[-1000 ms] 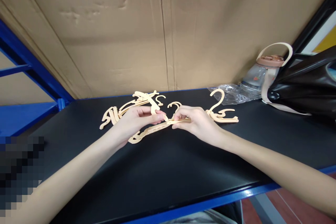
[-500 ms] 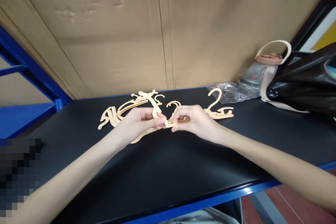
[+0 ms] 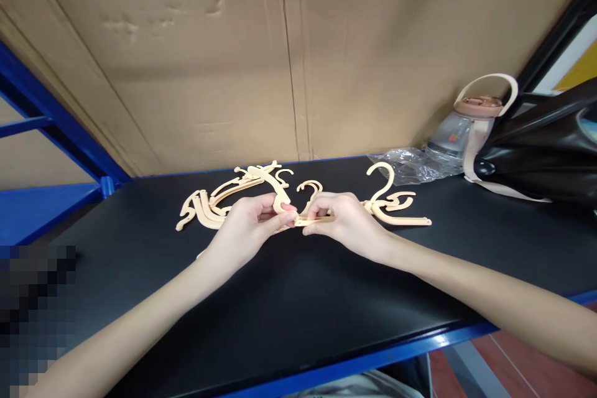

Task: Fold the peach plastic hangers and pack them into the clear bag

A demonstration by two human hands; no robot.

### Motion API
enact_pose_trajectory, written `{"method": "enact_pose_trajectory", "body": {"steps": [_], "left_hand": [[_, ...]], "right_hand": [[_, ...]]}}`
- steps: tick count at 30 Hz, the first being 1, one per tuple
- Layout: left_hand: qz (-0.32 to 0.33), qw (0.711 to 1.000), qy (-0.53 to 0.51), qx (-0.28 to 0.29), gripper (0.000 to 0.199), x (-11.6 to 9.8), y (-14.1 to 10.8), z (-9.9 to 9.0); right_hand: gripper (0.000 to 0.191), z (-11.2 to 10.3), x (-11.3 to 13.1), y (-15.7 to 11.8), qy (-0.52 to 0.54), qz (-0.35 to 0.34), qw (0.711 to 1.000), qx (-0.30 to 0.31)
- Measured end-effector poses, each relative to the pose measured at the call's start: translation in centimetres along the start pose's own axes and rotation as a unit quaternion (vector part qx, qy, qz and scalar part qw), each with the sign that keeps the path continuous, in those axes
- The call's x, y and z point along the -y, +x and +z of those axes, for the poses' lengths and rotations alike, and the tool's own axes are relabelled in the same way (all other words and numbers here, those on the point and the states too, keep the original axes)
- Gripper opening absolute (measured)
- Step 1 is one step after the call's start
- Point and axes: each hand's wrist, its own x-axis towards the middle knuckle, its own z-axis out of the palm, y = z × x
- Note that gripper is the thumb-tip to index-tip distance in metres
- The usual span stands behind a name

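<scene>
Both hands meet over the middle of the tabletop on a cream folding clothes hanger [image 3: 275,183]. My left hand [image 3: 254,214] pinches it where a curved arm rises from the fingers, tilting up and to the left. From the other side, my right hand [image 3: 340,214] grips a thin straight length close to my left fingertips. A hook [image 3: 386,179] and another arm [image 3: 405,221] stick out beyond my right hand; they seem to belong to the held hanger, though the join is hidden. Matching cream hangers [image 3: 208,208] lie just behind and left of my left hand.
At the back right stands a clear bottle [image 3: 454,134] with a strap, beside crumpled plastic wrap [image 3: 405,165] and a black bag [image 3: 545,143]. Cardboard [image 3: 209,62] walls the rear. A blue frame edge [image 3: 354,360] borders the black tabletop [image 3: 298,298] in front.
The held hanger has turned a little: the arm right of my right hand now reaches farther right and lower. Both hands keep their grip, and my left hand has shifted slightly.
</scene>
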Motion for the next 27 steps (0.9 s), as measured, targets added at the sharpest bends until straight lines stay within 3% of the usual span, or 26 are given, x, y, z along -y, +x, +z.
{"method": "enact_pose_trajectory", "body": {"steps": [4,10,17,24,27], "left_hand": [[0.018,0.999,0.044,-0.009,0.019,0.1,0.0,0.0],[0.049,0.991,0.121,0.021,0.020,-0.4,0.0,0.0],[-0.021,0.995,0.090,0.034,0.023,0.4,0.5,-0.7],[-0.031,0.997,0.049,0.050,0.026,0.6,1.0,-0.8],[-0.043,0.998,0.021,0.029,0.025,0.2,0.9,-0.6]], "right_hand": [[0.011,0.5,0.0,0.0,-0.020,0.013,0.999,-0.021],[0.010,0.9,0.2,-0.1,-0.062,0.010,0.998,-0.032],[0.011,0.7,0.5,-0.4,-0.122,-0.020,0.992,-0.023],[0.017,0.1,0.4,-0.4,-0.085,-0.019,0.995,-0.047],[0.015,0.0,0.3,-0.3,-0.054,-0.021,0.997,-0.053]]}}
